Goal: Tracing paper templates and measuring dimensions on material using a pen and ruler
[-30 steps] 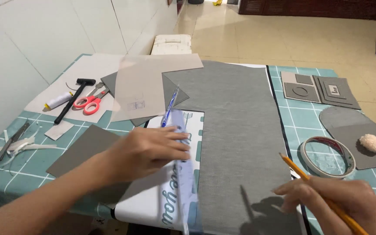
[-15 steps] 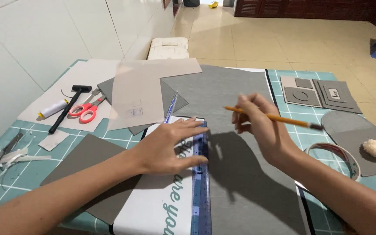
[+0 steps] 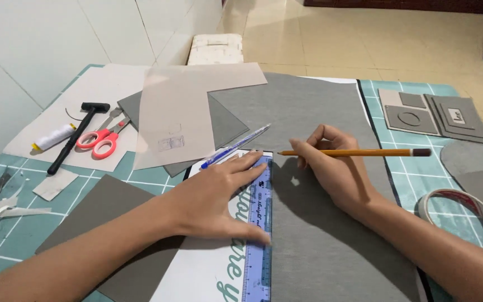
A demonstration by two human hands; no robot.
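Note:
My left hand (image 3: 216, 196) lies flat, fingers spread, on a blue transparent ruler (image 3: 258, 235) that runs along the left edge of a large grey sheet (image 3: 320, 223). My right hand (image 3: 334, 165) grips a yellow pencil (image 3: 359, 152), its tip against the grey sheet close to the ruler's top end. A blue pen (image 3: 235, 146) lies just beyond my left fingers. Under the ruler sits a white sheet with green lettering (image 3: 208, 274).
Red-handled scissors (image 3: 99, 140), a black mallet (image 3: 76, 134) and a white thread spool (image 3: 54, 137) lie at left on beige paper. A tape roll (image 3: 459, 215) and grey cardboard cut-outs (image 3: 437, 114) sit at right. A green cutting mat (image 3: 6, 235) covers the table.
My right hand came up from the near right edge to the ruler's top end with the pencil. My left hand stayed pressed on the ruler, which now lies straight along the sheet's edge.

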